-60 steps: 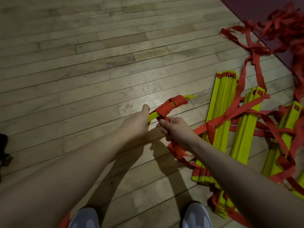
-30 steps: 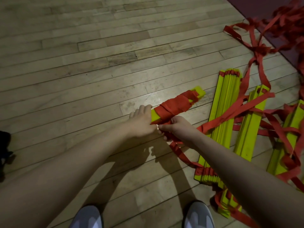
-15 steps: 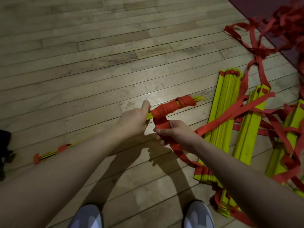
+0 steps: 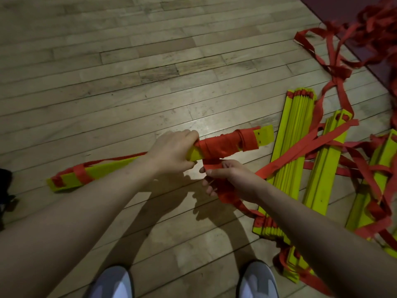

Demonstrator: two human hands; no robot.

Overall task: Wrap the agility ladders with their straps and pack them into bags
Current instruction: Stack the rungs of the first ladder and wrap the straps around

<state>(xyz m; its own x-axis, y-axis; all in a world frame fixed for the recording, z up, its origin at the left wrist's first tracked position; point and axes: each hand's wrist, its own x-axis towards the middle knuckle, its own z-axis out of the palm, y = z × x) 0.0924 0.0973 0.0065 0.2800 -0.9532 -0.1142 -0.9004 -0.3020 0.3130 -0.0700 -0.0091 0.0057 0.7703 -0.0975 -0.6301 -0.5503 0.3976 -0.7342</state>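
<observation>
A stacked bundle of yellow ladder rungs is held level above the wooden floor, its right part wound in red strap. My left hand grips the bundle near its middle. Just below the wound part, my right hand pinches the loose red strap, which trails down and right to the floor. The bundle's left end carries a small red loop.
Several more yellow rung stacks lie on the floor at right, tangled in loose red straps. A dark red mat fills the top right corner. My two grey shoes stand at the bottom. A black object sits at the left edge.
The bundle has rolled from edge-on to broad side up. More red strap covers its right part. My right hand has dropped lower with the strap.
</observation>
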